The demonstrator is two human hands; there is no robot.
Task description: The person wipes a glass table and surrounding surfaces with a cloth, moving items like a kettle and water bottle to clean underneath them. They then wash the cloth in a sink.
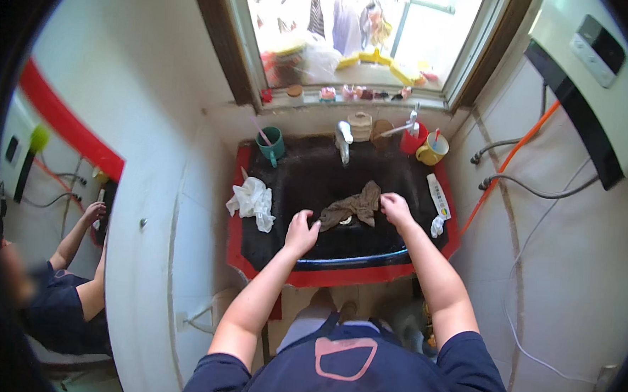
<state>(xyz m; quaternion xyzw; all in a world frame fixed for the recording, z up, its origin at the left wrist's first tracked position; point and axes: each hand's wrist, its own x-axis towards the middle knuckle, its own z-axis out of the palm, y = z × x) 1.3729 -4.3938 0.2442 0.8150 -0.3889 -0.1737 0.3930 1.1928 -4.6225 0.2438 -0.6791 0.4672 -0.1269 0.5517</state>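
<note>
A crumpled brown cloth (350, 207) spans the basin of a black sink (304, 177), slanting from lower left to upper right. At its upper right end, my right hand (397, 210) pinches the edge between thumb and fingers. My left hand (301, 233) is at the cloth's lower left end, thumb and forefinger slightly apart; whether they grip the fabric is unclear. A pale round drain piece (346, 220) shows below the cloth's middle. Behind the basin stands a chrome faucet (343, 141).
White crumpled plastic (255, 201) lies on the left rim, a white tube (438, 196) on the right. A green mug (271, 144), red cup (414, 140) and yellow mug (432, 150) stand behind. A mirror (61, 236) is at left; hoses (538, 192) run along the right wall.
</note>
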